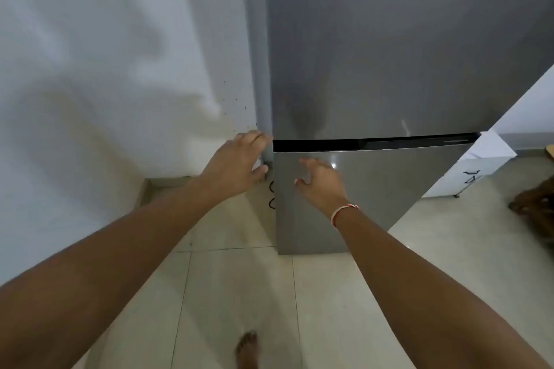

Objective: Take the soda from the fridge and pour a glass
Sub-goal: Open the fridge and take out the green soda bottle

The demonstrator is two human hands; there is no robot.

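A tall grey fridge (389, 54) stands in front of me with both doors closed; a black gap divides the upper door from the lower door (374, 189). My left hand (236, 165) reaches the fridge's left edge at the level of that gap, fingers apart and curled around the side. My right hand (322, 181) hovers open in front of the lower door, fingers spread, holding nothing. It wears a red and white wrist band. The soda and the glass are not in view.
A white wall (105, 69) runs close along the fridge's left side. A white cabinet (473, 171) with dark handles stands to the right. A dark brown object (536, 204) lies at the right edge. Pale floor tiles (239, 278) spread below, with my bare foot (247, 349).
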